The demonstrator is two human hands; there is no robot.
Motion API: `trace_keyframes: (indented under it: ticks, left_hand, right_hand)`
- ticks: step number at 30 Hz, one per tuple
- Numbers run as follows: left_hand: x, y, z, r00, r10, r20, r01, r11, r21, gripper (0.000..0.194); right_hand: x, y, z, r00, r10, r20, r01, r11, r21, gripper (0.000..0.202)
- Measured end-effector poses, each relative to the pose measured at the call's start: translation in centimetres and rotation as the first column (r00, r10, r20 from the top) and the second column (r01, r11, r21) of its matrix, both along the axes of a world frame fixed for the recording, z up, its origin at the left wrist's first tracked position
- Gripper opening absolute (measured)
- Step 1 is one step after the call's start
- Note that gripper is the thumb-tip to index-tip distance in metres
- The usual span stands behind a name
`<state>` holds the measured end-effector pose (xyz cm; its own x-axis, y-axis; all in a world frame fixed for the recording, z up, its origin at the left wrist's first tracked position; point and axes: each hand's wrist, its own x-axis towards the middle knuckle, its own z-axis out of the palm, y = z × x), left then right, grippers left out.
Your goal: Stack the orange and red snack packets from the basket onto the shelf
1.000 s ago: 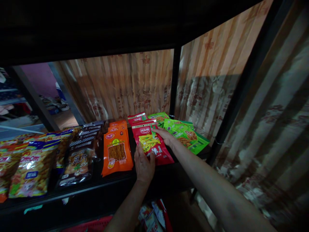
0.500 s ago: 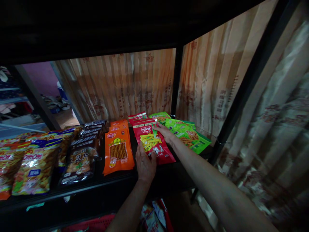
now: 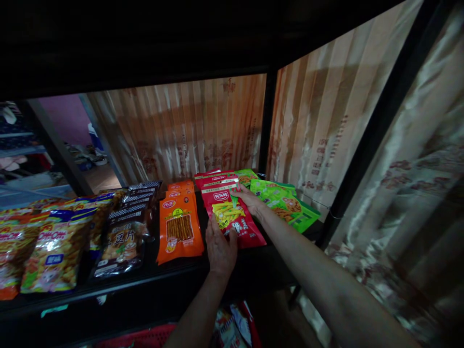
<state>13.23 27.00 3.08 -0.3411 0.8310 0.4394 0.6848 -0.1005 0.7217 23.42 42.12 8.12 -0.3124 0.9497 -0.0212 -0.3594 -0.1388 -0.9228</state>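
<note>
Several red snack bags lie in an overlapping stack on the black shelf. My left hand rests on the lower left part of the front red bag, fingers apart and pointing up the bag. My right hand lies at the upper right edge of the same bag, its fingertips on the bag's face near a green print. Orange snack bags lie just left of the red ones. Green snack bags sit to the right, partly behind my right forearm.
Dark potato-chip bags and yellow snack bags line the shelf at the left. Black posts and a patterned curtain stand behind. Below the shelf are a red basket and more packets.
The view has shifted slightly. Behind the front red bag, the tops of the other red bags now show more, in a stepped row. Both hands remain on the front bag.
</note>
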Motion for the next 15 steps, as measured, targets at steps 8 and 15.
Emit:
trace_keyframes:
  ticks: [8, 15]
  left_hand:
    - [0.5, 1.0, 0.9, 0.997, 0.074, 0.014, -0.073, 0.995, -0.066, 0.064]
    - [0.2, 2.1, 1.0, 0.990, 0.118, -0.083, -0.120, 0.993, -0.022, 0.062]
  right_hand:
    - [-1.2, 1.2, 0.8, 1.000, -0.001, 0.024, -0.001, 0.998, 0.064, 0.046]
    - [-1.8, 2.5, 0.8, 0.999, -0.014, 0.030, 0.011, 0.996, 0.091, 0.041]
